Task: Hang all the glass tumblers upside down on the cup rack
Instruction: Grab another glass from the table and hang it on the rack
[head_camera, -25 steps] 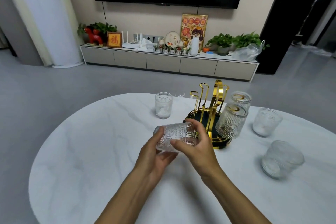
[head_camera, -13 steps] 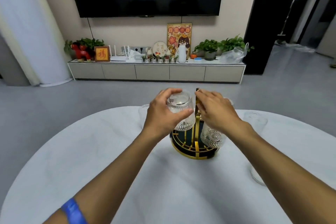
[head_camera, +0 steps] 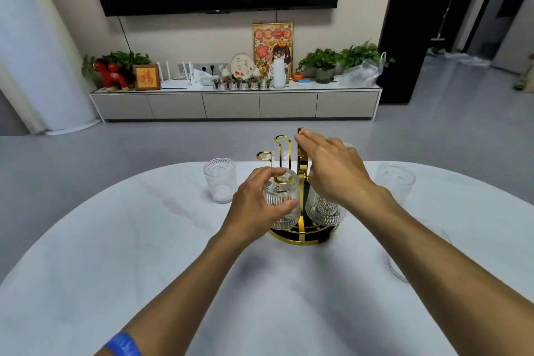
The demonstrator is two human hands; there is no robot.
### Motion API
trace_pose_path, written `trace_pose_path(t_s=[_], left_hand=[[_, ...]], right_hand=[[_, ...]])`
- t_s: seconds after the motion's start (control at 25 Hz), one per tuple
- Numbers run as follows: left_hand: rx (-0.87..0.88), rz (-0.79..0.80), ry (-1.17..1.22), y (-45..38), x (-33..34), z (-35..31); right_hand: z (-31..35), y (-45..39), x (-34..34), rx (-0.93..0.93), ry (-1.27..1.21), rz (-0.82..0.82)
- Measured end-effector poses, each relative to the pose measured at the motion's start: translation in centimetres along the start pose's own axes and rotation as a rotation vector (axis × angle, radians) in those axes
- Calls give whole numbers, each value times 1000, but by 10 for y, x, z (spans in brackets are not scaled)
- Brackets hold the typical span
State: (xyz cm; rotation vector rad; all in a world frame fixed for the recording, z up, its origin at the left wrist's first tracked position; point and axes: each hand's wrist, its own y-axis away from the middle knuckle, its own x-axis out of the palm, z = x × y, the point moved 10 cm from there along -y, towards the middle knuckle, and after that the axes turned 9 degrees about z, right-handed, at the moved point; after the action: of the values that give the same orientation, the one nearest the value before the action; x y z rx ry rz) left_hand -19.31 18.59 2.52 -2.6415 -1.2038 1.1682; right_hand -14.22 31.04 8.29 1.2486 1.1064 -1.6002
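Head view shows us at a round white marble table (head_camera: 144, 240) with a gold wire cup rack on a dark round base (head_camera: 300, 235). Our left hand (head_camera: 257, 208) wraps its fingers around a ribbed clear glass tumbler (head_camera: 281, 199), turned upside down over a gold peg. Our right hand (head_camera: 332, 173) has loose, slightly spread fingers touching the rack's tall gold handle (head_camera: 302, 159), steadying it. Another upside-down tumbler (head_camera: 325, 209) hangs just beside ours. We think this glass is almost seated. Next we should let go gently, then reach for the upright tumbler on the left (head_camera: 220, 180) or the upright tumbler on the right (head_camera: 396, 179).
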Motion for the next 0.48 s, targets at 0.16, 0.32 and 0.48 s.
trace_pose_path(t_s=[0.16, 0.32, 0.48], left_hand=[[-36, 51, -106, 0, 9, -6], [26, -41, -181, 29, 8, -39], [165, -99, -53, 75, 31, -84]], right_hand=[[3, 10, 5, -41, -81, 36], [-17, 83, 5, -64, -251, -157], [-106, 165, 30, 379, -78, -172]])
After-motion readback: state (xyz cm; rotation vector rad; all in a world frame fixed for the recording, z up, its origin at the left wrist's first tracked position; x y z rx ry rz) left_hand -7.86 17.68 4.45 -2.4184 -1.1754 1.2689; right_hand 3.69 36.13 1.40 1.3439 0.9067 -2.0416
